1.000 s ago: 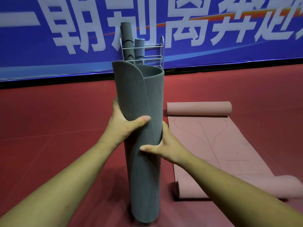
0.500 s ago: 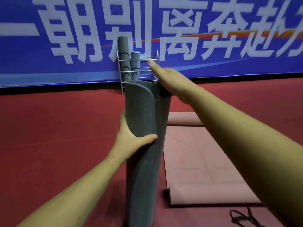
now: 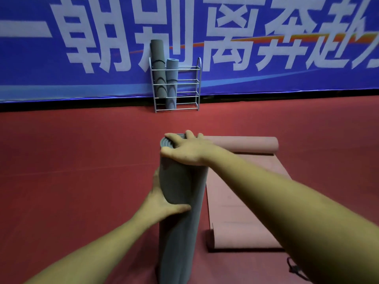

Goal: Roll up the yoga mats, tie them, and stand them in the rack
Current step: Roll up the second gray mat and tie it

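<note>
Grey rolled foam yoga mat (image 3: 180,232) stands with vertical long axis; right hand (image 3: 184,148) presses flat on top, left hand (image 3: 162,201) grips mid-height.

Back wall: blue banner (image 3: 266,78) across the full width, printed with large white characters (image 3: 231,33); one orange streak (image 3: 303,38) at upper right; a paler blue band (image 3: 256,78) sweeping along the lower part. Beneath it: black strip (image 3: 287,95) where the wall meets the floor. Floor (image 3: 71,160): red, matte, faint seam lines. Light: dim, fairly even.
</note>
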Motion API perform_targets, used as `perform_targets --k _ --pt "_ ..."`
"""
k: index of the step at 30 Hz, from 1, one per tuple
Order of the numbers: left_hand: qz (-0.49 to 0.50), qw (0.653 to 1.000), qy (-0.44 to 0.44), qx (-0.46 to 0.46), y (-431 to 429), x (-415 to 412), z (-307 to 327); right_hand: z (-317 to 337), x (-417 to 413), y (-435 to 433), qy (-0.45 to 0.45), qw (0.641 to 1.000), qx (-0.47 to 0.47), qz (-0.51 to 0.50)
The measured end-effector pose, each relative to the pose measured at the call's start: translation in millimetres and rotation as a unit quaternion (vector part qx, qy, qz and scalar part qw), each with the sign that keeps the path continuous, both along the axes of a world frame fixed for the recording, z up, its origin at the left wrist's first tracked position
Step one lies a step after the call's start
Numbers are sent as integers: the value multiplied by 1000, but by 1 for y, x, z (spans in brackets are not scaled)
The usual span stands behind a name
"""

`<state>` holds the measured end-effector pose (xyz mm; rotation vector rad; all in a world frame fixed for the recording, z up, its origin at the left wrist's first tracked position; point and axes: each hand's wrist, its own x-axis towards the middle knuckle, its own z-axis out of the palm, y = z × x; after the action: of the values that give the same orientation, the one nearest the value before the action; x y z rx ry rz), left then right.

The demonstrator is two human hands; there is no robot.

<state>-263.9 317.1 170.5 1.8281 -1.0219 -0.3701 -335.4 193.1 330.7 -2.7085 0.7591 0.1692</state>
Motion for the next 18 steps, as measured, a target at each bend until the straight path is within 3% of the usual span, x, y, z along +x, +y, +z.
perform_targets --k 8,12,18 --pt "-18 1000 -2 -25 -11 -14 -6 -7 -19 -10 -19 999 11 -28" --pt "-1 999 39 -38 -21 -28 -4 -2 -29 -13 -19 999 24 -32" --pt "-8 1000 20 -20 -23 -37 -4 0 -50 -23 -22 996 84 -27"
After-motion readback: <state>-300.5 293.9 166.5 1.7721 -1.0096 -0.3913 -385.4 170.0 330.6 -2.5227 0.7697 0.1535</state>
